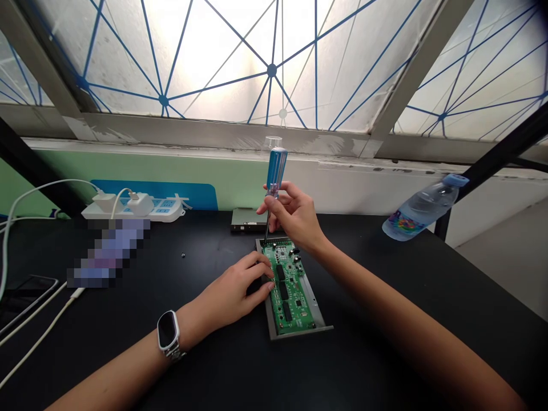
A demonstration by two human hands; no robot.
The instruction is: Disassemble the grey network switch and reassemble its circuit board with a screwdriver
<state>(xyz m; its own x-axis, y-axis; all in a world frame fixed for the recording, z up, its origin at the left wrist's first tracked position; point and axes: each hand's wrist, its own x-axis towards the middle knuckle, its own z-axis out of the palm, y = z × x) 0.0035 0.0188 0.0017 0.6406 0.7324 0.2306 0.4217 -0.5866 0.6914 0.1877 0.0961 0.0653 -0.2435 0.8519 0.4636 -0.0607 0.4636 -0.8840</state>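
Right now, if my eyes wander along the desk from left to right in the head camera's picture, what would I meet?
A dark, phone-like device, a white power strip, the person's left hand, a green circuit board, a clear plastic bottle with a blue cap.

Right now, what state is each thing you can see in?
Blue-handled screwdriver: nearly upright, held by the right hand.
Green rectangular circuit board: uncovered, in metal tray, left hand touching it.
White plastic power strip: two adapters plugged in.
Clear plastic bottle: capped.
Silver-banded smartwatch: worn, screen dark.
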